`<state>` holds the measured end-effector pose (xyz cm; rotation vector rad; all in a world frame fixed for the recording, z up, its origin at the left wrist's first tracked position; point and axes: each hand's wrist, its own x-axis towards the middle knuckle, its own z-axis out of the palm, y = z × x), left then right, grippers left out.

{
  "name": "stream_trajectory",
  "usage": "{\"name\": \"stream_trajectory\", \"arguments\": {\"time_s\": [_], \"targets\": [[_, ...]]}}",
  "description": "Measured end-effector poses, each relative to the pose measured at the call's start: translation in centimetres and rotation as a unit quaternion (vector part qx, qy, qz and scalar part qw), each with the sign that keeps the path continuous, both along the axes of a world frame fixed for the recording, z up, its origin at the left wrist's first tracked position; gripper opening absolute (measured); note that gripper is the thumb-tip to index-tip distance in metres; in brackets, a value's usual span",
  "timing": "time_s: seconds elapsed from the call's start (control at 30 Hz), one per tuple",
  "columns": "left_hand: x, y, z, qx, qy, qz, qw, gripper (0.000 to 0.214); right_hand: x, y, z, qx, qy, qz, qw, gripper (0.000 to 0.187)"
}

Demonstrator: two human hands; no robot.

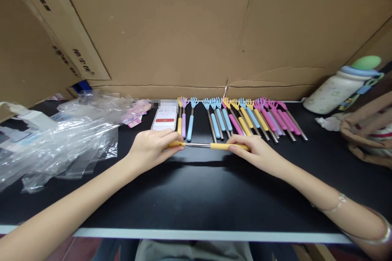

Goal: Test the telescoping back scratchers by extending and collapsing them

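A yellow back scratcher (218, 146) with a metal rod lies level between my two hands, above the front half of the table. My left hand (156, 147) is closed around its yellow head end, whose claw is hidden by the fingers. On the other end, my right hand (251, 149) pinches the yellow grip. Behind them, a yellow scratcher (179, 124), a purple one (183, 124) and a blue one (190, 126) lie side by side. Further right is a row of several more back scratchers with separate claw heads, rods and grips, including a pink one (269, 120).
Clear plastic bags (82, 130) are heaped on the left of the black table (183, 200). A phone (164, 118) showing a timer lies behind my left hand. At the right stand a leaning white bottle (329, 91) and a brown bag (361, 130). Cardboard (196, 28) walls the back.
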<state>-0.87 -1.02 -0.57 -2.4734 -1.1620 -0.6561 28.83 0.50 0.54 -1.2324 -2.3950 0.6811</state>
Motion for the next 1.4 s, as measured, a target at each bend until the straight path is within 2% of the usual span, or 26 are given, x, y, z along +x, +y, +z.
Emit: {"name": "stream_trajectory", "arguments": {"time_s": [0.1,0.33,0.57,0.73,0.87,0.97,1.2,1.4], "targets": [[-0.1,0.0,-0.2,-0.033,-0.004,0.002,0.999,0.024,0.2,0.0,-0.3,0.031,-0.016,-0.001,0.999,0.033],[0.1,-0.3,-0.1,-0.145,-0.053,0.015,0.988,0.021,0.8,0.1,-0.8,0.155,-0.045,-0.001,0.987,0.026],[0.1,-0.3,0.2,-0.21,-0.068,0.024,0.975,0.017,0.6,-0.1,-0.2,0.2,-0.057,0.002,0.978,0.023],[0.0,0.0,0.5,-0.233,-0.108,0.026,0.966,0.019,0.6,-0.2,-0.1,0.201,-0.053,-0.015,0.978,0.021],[-0.3,0.5,0.6,-0.24,-0.141,0.065,0.958,0.025,0.9,0.2,-0.2,0.209,-0.034,-0.034,0.977,0.024],[-0.4,0.7,0.6,-0.274,-0.149,0.084,0.946,0.025,1.2,0.4,-0.3,0.218,-0.032,-0.048,0.974,0.025],[-0.3,0.6,0.3,-0.299,-0.192,0.034,0.934,0.024,1.3,0.5,-0.5,0.199,-0.031,-0.044,0.979,0.026],[-0.2,0.5,0.4,-0.272,-0.198,0.033,0.941,0.025,1.3,0.4,-0.6,0.161,-0.064,-0.024,0.985,0.028]]}}
